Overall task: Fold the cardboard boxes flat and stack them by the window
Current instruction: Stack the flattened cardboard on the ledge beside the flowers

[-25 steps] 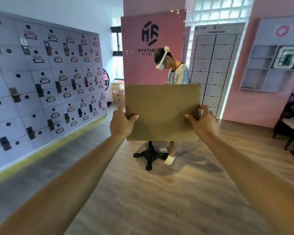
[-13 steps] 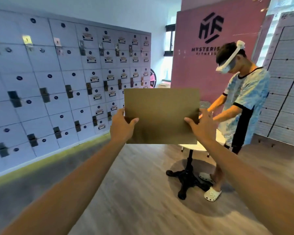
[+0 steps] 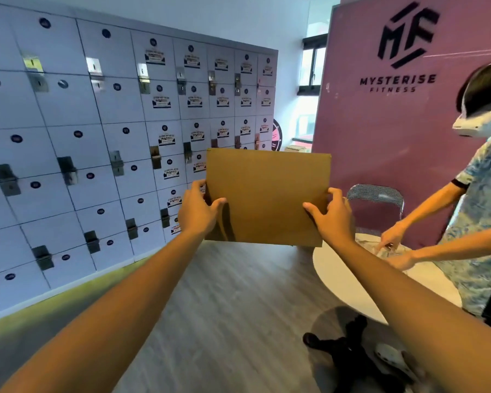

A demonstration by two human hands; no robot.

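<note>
You are gripping the flattened box [image 3: 267,197] upright at arm's length, left hand [image 3: 196,209] and right hand [image 3: 330,215] clamping its side edges. Lockers [image 3: 119,143] are sliding nearer and the table [image 3: 349,276] is now beside you, so you are likely carrying it toward the window [image 3: 312,69].

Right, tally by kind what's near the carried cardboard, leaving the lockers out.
Flattened cardboard box, held between left hand and right hand: 1
Cardboard boxes stacked by the window: at least 1, mostly hidden
Round white table: 1
Mesh-backed chair: 1
Other person: 1
Total: 5
</note>
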